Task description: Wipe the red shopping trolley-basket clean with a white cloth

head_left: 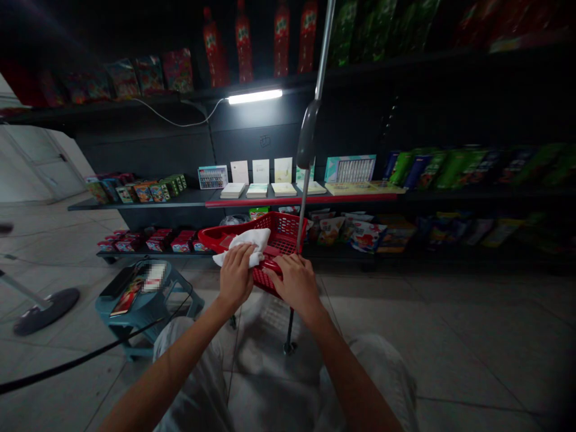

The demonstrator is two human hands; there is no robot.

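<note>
Red cart (288, 224) is right in front of the two hands. The right hand (294, 279) is curled over its handle (270, 264); the left hand (236, 270) holds a white cloth (252, 239) on it. The cart might roll off if the left hand pushes hard and the right hand is loose, because it has wheels (289, 348). I count one cart, one cloth, two wheels showing, and one stool (153, 300) left of the left hand.

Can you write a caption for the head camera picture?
Left hand on a white cloth, right hand on a red cart.
</note>
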